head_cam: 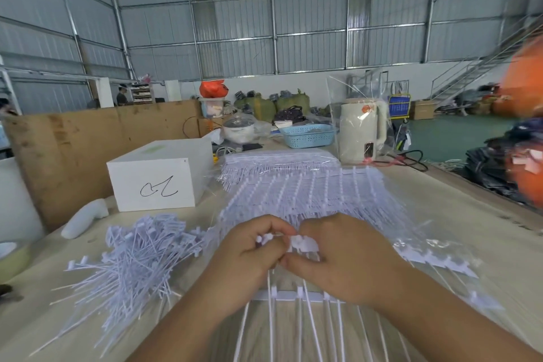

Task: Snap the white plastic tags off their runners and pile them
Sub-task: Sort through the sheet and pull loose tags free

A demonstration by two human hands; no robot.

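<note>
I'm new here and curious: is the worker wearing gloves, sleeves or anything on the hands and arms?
No. The left hand and right hand are bare: no gloves, rings or watch show. Both forearms are uncovered as far as the picture reaches, with no sleeve edge in view.

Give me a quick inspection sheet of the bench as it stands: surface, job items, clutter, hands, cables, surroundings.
Surface: pale wooden table, cardboard wall along its left edge.
Job's things: runner of white tags under the hands; loose tag pile at left; unsnapped stack behind, partly in clear plastic.
Clutter: white box, blue basket, bagged kettle, cooker pot.
Hands: left hand and right hand both pinch tags at the runner's top.
Cables: black cable on the table by the kettle.
Surroundings: warehouse, metal stairs, sacks, a person far left.
</note>
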